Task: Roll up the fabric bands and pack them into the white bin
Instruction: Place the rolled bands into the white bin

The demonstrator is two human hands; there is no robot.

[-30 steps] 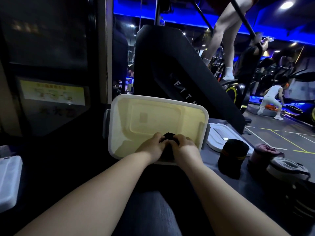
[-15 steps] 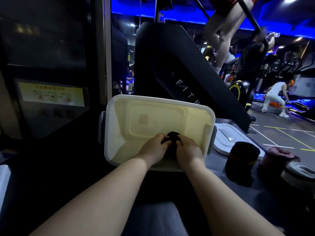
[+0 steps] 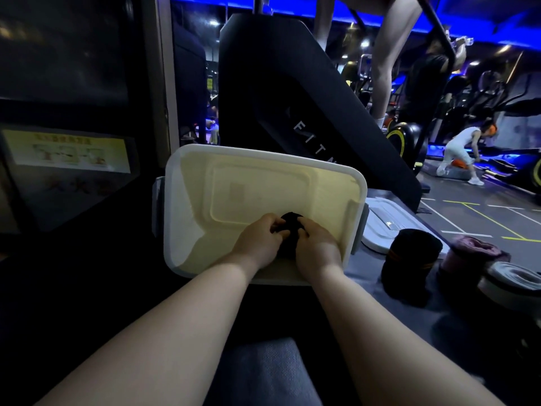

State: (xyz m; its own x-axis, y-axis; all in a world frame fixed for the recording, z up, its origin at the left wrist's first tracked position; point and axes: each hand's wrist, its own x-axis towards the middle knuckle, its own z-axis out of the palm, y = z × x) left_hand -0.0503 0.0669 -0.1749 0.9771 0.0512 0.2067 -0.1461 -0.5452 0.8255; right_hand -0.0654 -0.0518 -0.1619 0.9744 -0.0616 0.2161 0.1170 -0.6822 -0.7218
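We are gripping a rolled black band point(image 3: 288, 227) between both hands; our left hand point(image 3: 257, 238) is curling its fingers round the roll's left side, and our right hand point(image 3: 317, 247) is clamping round its right side, the fingertips nearly meeting over the top. We are holding the roll inside the white bin point(image 3: 181, 200), close to the bin's near wall; we cannot tell whether it is touching the bottom. The bin is sitting open on the dark table point(image 3: 366, 303); its white lid point(image 3: 383, 221) is lying flat just beside it on the right. Further right, three more rolls are standing on the table, well apart from the bin: a black roll with an orange stripe point(image 3: 412, 259), a pink roll point(image 3: 474, 250) and a pale roll point(image 3: 515, 279).
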